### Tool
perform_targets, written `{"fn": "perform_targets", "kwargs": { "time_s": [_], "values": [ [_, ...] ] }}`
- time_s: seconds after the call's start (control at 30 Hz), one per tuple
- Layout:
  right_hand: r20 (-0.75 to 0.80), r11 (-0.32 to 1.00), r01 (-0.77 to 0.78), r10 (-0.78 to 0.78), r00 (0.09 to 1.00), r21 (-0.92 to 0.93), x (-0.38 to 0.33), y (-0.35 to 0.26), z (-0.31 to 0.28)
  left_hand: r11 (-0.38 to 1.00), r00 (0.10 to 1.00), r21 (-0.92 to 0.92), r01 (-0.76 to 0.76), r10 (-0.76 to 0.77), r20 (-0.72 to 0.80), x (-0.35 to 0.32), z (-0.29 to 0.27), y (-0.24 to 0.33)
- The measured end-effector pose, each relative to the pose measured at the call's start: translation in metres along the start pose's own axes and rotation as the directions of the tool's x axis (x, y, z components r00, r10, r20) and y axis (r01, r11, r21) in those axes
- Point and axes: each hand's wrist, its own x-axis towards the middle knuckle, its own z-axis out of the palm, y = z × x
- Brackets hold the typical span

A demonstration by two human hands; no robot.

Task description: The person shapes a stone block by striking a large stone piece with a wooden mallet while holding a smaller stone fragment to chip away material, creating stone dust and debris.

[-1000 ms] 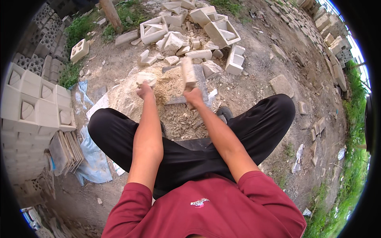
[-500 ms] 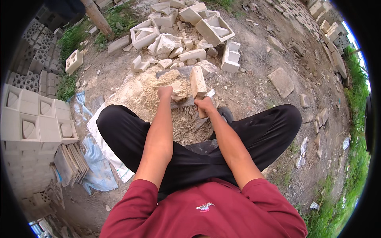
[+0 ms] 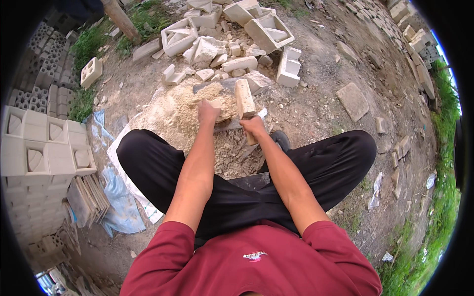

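I sit on the ground with my legs spread around a heap of pale crushed rubble [image 3: 173, 116]. My left hand [image 3: 207, 111] grips a small pale stone chunk [image 3: 217, 104] and holds it down on a flat dark slab [image 3: 222, 86] at the heap's far side. Just to the right, my right hand [image 3: 254, 126] is closed on the lower end of a long pale block-shaped bar [image 3: 244, 97]. The bar stands nearly upright beside the chunk. The two hands are about a hand's width apart.
Broken hollow concrete blocks [image 3: 269, 32] and fragments lie beyond the heap. Stacked patterned blocks [image 3: 39, 148] stand at the left, with tiles and blue plastic sheet [image 3: 118, 197] beside them. A flat stone [image 3: 353, 101] lies at the right, with grass along the right edge.
My left hand has come in from the heap's left toward my right hand, bringing the chunk onto the slab. The bar has stayed upright in my right hand.
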Motion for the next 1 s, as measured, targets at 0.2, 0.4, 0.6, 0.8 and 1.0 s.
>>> {"fn": "perform_targets", "kwargs": {
  "time_s": [0.2, 0.4, 0.6, 0.8, 1.0],
  "values": [
    [-0.119, 0.993, 0.111, -0.114, 0.986, -0.031, 0.018, 0.001, -0.026, 0.995, 0.998, -0.085, -0.059, 0.058, -0.021, -0.002, 0.019, 0.03],
    [-0.088, 0.91, 0.367, -0.356, 0.93, 0.195, -0.054, -0.106, -0.022, 0.97, 0.987, -0.182, 0.159, -0.157, 0.024, 0.015, 0.017, -0.011],
    [-0.171, 0.927, 0.367, -0.349, 0.921, 0.081, -0.034, -0.013, 0.015, 0.974, 0.984, -0.139, 0.177, -0.172, 0.047, 0.003, 0.011, 0.023],
    [-0.099, 0.938, 0.339, -0.332, 0.938, 0.071, -0.044, -0.061, 0.003, 0.966, 0.981, -0.171, 0.192, -0.192, 0.015, 0.005, 0.009, 0.006],
    [-0.182, 0.864, 0.421, -0.477, 0.86, -0.276, -0.047, -0.037, 0.026, 0.97, 0.981, -0.158, 0.184, -0.191, -0.028, 0.01, 0.012, 0.01]
  ]
}}
